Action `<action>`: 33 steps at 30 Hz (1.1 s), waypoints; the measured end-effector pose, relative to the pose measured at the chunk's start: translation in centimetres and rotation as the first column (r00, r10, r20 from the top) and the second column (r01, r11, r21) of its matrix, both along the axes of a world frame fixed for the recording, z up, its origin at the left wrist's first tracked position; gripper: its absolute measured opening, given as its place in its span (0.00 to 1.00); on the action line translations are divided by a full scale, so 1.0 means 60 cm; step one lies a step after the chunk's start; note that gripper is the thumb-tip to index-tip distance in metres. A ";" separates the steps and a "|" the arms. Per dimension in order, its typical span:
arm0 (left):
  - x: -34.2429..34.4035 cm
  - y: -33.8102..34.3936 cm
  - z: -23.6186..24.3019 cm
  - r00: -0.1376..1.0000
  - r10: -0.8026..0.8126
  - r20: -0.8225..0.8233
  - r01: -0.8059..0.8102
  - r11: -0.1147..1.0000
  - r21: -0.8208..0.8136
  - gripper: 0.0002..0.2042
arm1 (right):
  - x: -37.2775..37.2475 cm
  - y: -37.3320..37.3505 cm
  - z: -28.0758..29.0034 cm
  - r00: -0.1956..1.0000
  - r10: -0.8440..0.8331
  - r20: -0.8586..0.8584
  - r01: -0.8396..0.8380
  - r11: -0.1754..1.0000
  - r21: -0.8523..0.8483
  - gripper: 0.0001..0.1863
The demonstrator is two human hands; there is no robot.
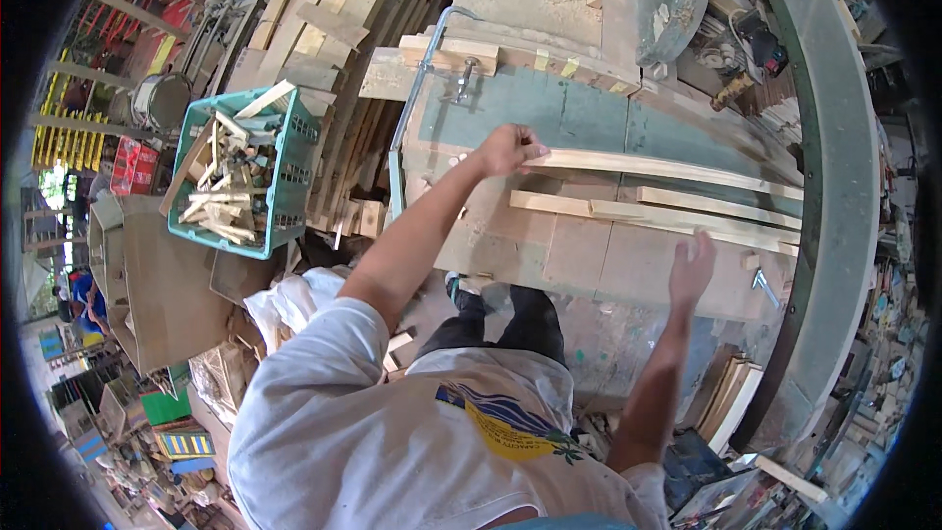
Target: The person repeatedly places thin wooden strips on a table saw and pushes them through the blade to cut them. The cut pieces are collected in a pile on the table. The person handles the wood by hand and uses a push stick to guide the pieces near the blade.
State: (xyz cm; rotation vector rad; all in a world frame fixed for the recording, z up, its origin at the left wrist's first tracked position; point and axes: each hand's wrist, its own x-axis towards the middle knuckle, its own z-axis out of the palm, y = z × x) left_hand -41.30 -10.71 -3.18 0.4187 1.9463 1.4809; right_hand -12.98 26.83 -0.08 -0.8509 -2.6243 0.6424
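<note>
My left hand reaches over the workbench, its fingers pinched at the near-left end of a long thin wooden strip. The strip runs off to the right toward the grey machine beam. My right hand hovers by the bench's front edge, slightly blurred, fingers stretched out and holding nothing. Between the hands lie more pale strips: a longer wooden strip and a shorter wooden strip behind it. Beyond my left hand, a metal clamp screw stands by a wooden block.
A grey metal beam crosses the bench's right side. A teal crate of wood offcuts stands at left, near stacked boards. A dusty grey cover sits at the back. A small metal lever lies near the front right.
</note>
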 end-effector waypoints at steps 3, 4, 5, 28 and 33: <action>0.031 -0.005 0.006 0.999 0.048 -0.004 -0.048 0.997 -0.068 0.16 | -0.100 0.059 -0.018 0.997 0.064 0.047 -0.069 0.990 0.121 0.36; 0.038 -0.014 0.017 0.999 0.034 -0.036 -0.037 0.994 -0.107 0.16 | -0.131 0.075 -0.010 0.995 0.034 0.097 -0.048 0.988 0.149 0.38; 0.055 -0.030 0.025 0.997 0.080 0.000 -0.080 0.995 -0.067 0.16 | -0.163 0.087 0.001 0.989 0.013 0.147 -0.038 0.985 0.167 0.39; -0.094 0.105 -0.067 0.485 0.826 0.286 -0.874 0.458 0.160 0.13 | -0.293 0.384 -0.056 0.862 0.353 0.365 -0.470 0.827 0.309 0.29; -0.134 0.143 -0.076 0.542 0.839 0.038 -0.840 0.543 0.000 0.22 | -0.325 0.404 -0.095 0.887 0.258 0.382 -0.395 0.853 0.342 0.28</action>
